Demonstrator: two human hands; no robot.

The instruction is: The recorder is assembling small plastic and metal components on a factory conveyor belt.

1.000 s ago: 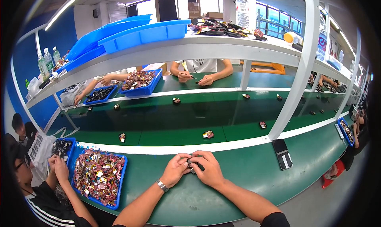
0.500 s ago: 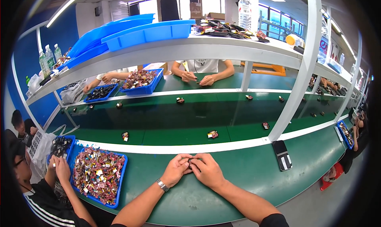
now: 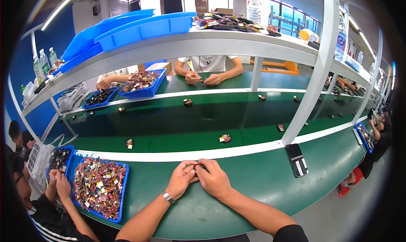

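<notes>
The small dark part sits between your left hand and right hand, both grasping it, neither nearer; they cover too much to tell its long axis. Beneath lies the green table.

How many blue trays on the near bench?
3: the large tray left of the left hand, the black-parts tray beyond it at far left, and the small tray toward the right end. Others may be hidden.

Blue plastic trays stacked on white shelf; clear water bottle upright there too; orange frame behind.
</notes>
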